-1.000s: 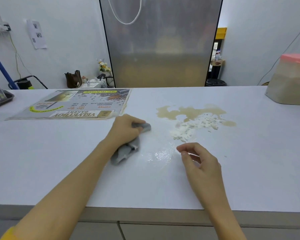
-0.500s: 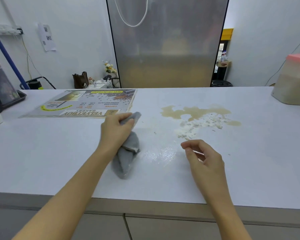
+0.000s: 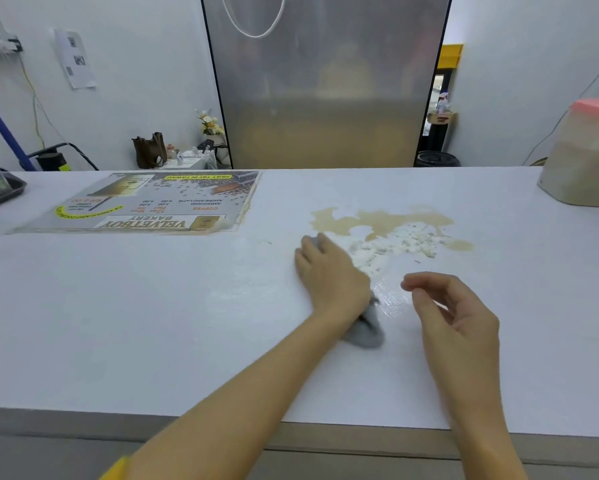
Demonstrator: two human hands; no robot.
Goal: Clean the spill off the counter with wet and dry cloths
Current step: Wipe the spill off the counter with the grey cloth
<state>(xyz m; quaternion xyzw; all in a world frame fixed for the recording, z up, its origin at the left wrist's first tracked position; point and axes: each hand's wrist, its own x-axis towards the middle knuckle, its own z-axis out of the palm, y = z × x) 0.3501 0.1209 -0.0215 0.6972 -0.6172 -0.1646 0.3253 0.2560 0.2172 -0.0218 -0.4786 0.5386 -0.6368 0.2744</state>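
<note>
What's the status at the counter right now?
Left hand pressing grey cloth down at spill's near edge. Right hand empty, fingers loosely curled above counter. Brown puddle and white crumbs uncleared. Nothing blocking.

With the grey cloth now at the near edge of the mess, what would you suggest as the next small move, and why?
Probably push the grey cloth under the left hand forward and right through the white crumbs into the brown puddle. Both lie uncleaned just beyond the fingertips, while the right hand hovers empty.

Grey cloth [image 3: 365, 332] — tan spill [image 3: 381, 221], white crumbs [image 3: 395, 245] — white counter [image 3: 152, 323]
</note>
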